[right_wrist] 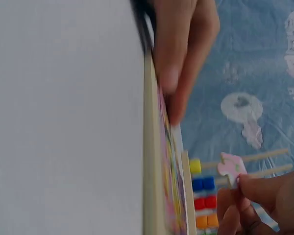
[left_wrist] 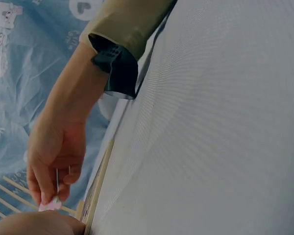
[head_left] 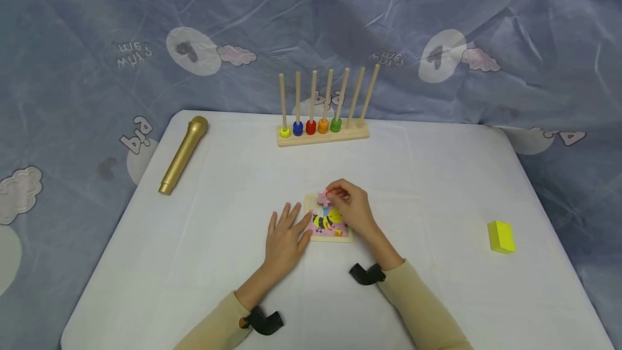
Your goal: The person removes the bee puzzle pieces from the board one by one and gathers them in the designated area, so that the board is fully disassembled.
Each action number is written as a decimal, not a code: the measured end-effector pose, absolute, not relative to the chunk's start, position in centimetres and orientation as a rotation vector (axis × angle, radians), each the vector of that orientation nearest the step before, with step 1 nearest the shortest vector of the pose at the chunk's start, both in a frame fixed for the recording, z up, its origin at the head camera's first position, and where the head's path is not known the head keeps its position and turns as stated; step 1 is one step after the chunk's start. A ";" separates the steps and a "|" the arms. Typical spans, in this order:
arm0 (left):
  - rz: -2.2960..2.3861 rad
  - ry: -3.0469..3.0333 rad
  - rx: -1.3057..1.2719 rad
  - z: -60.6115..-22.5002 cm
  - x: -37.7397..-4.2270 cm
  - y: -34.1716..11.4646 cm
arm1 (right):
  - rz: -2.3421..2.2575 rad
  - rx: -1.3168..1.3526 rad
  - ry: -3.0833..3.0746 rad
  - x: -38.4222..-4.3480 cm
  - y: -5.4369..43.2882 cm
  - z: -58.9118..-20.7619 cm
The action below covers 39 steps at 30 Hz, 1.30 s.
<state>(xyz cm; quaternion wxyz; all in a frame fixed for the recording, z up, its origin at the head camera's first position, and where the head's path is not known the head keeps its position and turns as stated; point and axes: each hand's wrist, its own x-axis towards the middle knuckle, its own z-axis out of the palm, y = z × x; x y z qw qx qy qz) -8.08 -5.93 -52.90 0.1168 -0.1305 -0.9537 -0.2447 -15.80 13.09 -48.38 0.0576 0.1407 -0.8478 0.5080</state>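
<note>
A small wooden-framed jigsaw puzzle (head_left: 328, 239) with a bee picture on pink lies flat near the middle of the table. My right hand (head_left: 353, 208) pinches a pink puzzle piece (right_wrist: 232, 168) between thumb and fingers, held above the upper part of the frame; the right wrist view shows the piece raised off the board. My left hand (head_left: 285, 242) lies at the frame's left side with spread, straight fingers, thumb and index fingertip at its edge. In the left wrist view only part of the left hand (left_wrist: 36, 223) shows, at the bottom.
Behind the puzzle stands a wooden peg rack (head_left: 323, 138) with yellow, blue, red, orange and green beads. A gold microphone-shaped object (head_left: 183, 156) lies at the far left. A yellow block (head_left: 501, 237) is on the right. Patterned blue-grey cloth (head_left: 311, 15) hangs beyond the white table (head_left: 233, 177).
</note>
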 end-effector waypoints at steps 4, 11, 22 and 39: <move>-0.716 -2.803 -0.378 -52.9 -8.1 -5.9 | 1.526 0.271 -2.586 -17.2 15.8 -47.6; -0.730 -2.813 -0.362 -52.6 -8.0 -5.9 | 1.483 0.030 -2.629 -19.3 20.6 -46.8; -0.743 -2.808 -0.356 -52.6 -7.9 -5.8 | 1.355 -0.171 -2.707 -20.8 24.8 -47.3; -0.732 -2.799 -0.370 -52.9 -8.0 -5.8 | 1.046 -0.117 -2.760 -21.0 25.6 -49.3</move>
